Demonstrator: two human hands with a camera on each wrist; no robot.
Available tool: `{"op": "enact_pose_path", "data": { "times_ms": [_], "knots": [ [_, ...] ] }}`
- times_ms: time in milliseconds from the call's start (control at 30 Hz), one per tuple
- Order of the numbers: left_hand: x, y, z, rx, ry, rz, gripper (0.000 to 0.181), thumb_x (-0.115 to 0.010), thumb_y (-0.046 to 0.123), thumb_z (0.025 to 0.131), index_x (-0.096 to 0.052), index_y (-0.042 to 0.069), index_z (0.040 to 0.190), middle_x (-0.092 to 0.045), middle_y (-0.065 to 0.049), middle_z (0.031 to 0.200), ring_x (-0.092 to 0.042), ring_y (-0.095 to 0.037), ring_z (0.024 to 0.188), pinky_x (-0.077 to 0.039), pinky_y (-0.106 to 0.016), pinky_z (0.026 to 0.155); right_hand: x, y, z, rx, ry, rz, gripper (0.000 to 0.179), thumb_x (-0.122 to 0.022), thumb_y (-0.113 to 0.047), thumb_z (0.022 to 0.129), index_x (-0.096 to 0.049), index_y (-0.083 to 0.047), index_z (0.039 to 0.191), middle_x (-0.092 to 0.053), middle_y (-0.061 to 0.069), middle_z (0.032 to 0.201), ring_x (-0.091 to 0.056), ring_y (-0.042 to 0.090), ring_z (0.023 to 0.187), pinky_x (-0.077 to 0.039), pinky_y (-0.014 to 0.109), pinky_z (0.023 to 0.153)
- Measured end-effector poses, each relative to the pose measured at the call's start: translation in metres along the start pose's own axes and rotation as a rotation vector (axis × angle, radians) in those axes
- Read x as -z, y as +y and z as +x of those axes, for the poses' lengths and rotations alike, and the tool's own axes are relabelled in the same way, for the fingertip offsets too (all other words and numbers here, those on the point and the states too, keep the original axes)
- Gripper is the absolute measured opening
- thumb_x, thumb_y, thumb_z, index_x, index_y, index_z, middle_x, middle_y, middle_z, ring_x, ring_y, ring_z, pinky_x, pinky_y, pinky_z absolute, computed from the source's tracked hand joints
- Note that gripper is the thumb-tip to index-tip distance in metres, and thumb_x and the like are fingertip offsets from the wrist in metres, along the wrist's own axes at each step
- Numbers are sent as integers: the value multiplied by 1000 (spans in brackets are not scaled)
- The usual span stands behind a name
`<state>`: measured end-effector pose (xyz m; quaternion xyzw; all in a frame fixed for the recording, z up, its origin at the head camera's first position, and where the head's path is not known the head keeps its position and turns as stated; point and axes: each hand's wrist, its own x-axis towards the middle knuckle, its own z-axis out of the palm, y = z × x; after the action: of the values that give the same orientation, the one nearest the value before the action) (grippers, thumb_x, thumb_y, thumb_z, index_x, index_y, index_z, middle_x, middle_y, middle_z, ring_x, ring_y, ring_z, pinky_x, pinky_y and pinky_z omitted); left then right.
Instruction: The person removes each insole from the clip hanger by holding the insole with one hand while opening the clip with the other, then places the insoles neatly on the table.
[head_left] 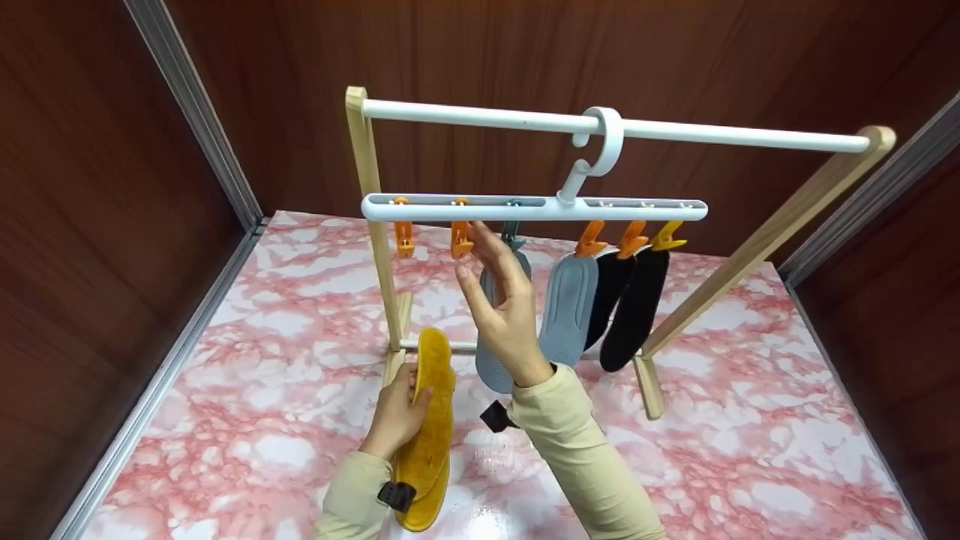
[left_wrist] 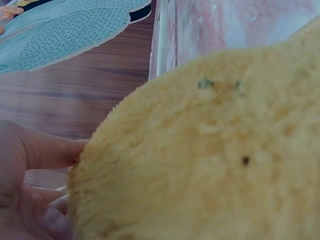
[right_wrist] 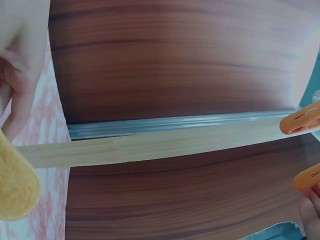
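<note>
In the head view my left hand grips a pair of yellow fuzzy insoles, one overlapping the other, low beside the rack. Fuzzy pile on an insole fills much of the left wrist view. My right hand is raised under the white hanger, index finger and thumb spread at an orange clip, second from the left. The right wrist view shows its fingertips right at the lower orange clip. Another orange clip hangs bare at the left end.
A green clip holds a grey insole, partly behind my right hand. Further right hang another grey insole and two black insoles. The hanger hooks over the white rod of a wooden rack on a pink marbled surface.
</note>
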<state>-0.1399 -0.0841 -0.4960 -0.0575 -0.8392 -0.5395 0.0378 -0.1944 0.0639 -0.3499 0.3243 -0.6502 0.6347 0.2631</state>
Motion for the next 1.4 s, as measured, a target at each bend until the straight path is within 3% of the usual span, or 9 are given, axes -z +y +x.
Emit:
{"op": "enact_pose_path", "data": {
  "times_ms": [400, 700, 967, 1167, 1400],
  "knots": [
    [-3, -5, -2, 49, -40, 74, 33, -55, 0, 91, -45, -9, 122, -64, -19, 93, -64, -30, 81, -52, -39, 68, 3, -1, -3, 14, 11, -35, 44, -57, 4, 92, -45, 12, 133, -49, 26, 138, -50, 30, 127, -38, 39, 108],
    [-7, -9, -4, 58, -68, 82, 36, -55, 0, 91, -43, -11, 123, -66, -24, 98, -65, -32, 84, -53, -42, 71, 5, 0, -9, 2, 14, -55, 41, -57, 3, 92, -48, 11, 132, -48, 25, 139, -52, 29, 125, -40, 38, 107],
    [-10, -10, -3, 83, -81, 98, 37, -56, 1, 91, -44, -10, 125, -66, -25, 99, -64, -34, 86, -52, -43, 73, 7, -2, -11, 18, 21, -35, 40, -56, 6, 91, -49, 12, 130, -51, 26, 135, -50, 43, 123, -40, 39, 106],
    [-12, -16, -1, 127, -81, 117, 34, -57, 2, 91, -46, -8, 122, -66, -25, 100, -63, -33, 87, -51, -44, 75, 9, -2, -13, 8, 27, -29, 38, -56, 7, 91, -51, 12, 128, -54, 26, 133, -54, 31, 123, -41, 39, 105],
    [-12, -22, -1, 110, -69, 158, 33, -57, 1, 90, -46, -10, 119, -66, -23, 94, -64, -35, 84, -51, -45, 74, 12, -3, -15, 6, 38, -24, 36, -55, 13, 89, -55, 11, 124, -57, 27, 127, -57, 27, 120, -44, 40, 102]
  ]
}}
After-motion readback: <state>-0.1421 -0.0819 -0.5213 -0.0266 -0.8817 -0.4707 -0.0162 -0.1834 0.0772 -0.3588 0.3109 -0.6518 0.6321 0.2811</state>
